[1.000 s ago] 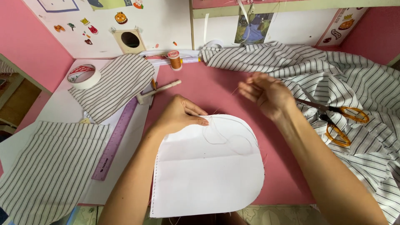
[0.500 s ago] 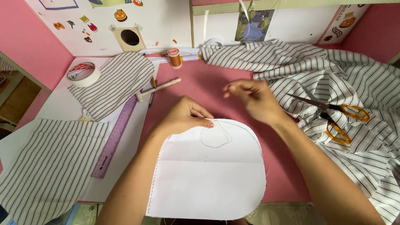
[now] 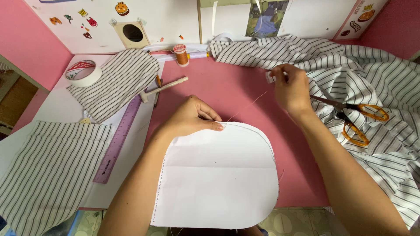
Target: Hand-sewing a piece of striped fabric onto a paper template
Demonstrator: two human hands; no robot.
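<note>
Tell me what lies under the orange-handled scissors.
The scissors rest on the crumpled striped fabric, just right of the right hand. Whatever lies beneath that fabric is covered.

A pink desk [image 3: 245, 94] fills the middle of the frame, meeting a white wall [image 3: 175, 17] (dotted with small cartoon stickers) along the top; pale patterned floor tiles [image 3: 297, 220] show at the bottom edge.

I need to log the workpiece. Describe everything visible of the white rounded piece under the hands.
The white rounded piece lies flat on the pink table, its near edge over the table's front. It looks like paper or stiff fabric: straight on the left with a stitched dashed line, curved on the right, a horizontal crease across the middle. The left hand pinches its top edge; a fine thread runs from there toward the right hand.
</note>
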